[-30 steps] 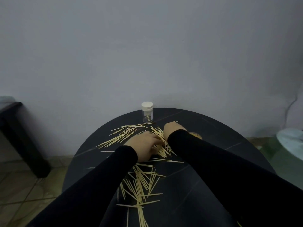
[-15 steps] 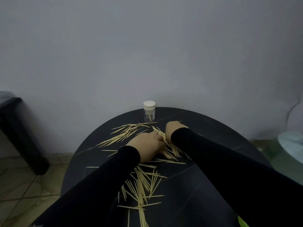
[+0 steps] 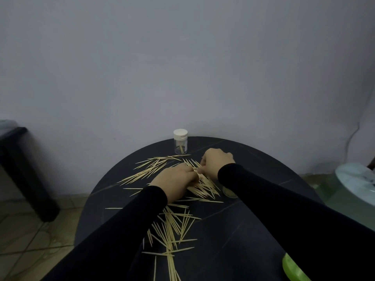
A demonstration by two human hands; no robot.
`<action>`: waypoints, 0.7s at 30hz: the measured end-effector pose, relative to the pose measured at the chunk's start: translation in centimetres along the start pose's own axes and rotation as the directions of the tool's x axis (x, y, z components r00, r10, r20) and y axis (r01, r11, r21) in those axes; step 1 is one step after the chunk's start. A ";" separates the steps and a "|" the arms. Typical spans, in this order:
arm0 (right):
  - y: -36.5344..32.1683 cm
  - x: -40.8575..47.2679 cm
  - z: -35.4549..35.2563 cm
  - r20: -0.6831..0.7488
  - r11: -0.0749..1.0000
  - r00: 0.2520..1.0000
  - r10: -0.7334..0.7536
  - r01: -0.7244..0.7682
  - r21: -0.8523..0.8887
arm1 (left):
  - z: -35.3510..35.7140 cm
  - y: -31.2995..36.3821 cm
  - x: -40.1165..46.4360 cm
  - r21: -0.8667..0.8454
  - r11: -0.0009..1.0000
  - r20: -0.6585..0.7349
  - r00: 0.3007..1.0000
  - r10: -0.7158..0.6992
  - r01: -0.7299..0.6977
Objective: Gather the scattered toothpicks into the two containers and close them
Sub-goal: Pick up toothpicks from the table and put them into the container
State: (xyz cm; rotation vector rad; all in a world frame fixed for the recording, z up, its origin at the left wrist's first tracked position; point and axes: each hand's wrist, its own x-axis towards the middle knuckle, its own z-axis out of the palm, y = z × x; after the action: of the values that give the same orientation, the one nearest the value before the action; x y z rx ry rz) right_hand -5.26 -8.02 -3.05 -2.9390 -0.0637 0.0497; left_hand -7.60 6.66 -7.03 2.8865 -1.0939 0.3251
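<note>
Bunching toothpicks (image 3: 203, 185) on a table (image 3: 253, 220), left hand (image 3: 174, 182) and right hand (image 3: 216, 164) pinch them; aligning tips first should ease loading.

Both hands — left (image 3: 175, 180), right (image 3: 216, 166) — knuckles up, fingertips together.

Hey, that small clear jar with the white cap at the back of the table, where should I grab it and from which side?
Probably grip the clear jar round its transparent body just below the white cap, coming from the front, thumb and fingers on opposite sides. It stands upright at the far edge of the table, so its round wall is free, with the wall behind it.
</note>
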 end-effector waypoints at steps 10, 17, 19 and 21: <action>2.3 -2.2 -2.9 -0.302 0.821 0.950 0.078 0.110 0.561 | -1.3 1.5 0.5 -0.236 0.967 -0.312 0.935 -0.170 0.097; 6.8 -3.8 -2.8 -0.468 0.765 0.862 0.194 0.166 0.622 | -1.1 3.7 2.0 -0.754 0.612 -0.188 0.813 -0.551 0.240; 7.5 -4.1 -2.4 -0.474 0.727 0.853 0.217 0.183 0.662 | -1.4 4.8 2.7 -0.856 0.472 -0.161 0.760 -0.630 0.210; 8.0 -4.4 -1.8 -0.477 0.698 0.853 0.213 0.209 0.685 | -1.9 5.9 3.5 -0.934 0.322 -0.120 0.719 -0.685 0.151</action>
State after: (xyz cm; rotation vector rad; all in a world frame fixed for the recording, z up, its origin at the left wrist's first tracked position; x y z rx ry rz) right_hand -9.25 -16.44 -2.77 -2.0515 0.0387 -0.6014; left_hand -9.33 0.15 -4.72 1.7881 -0.1581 0.3107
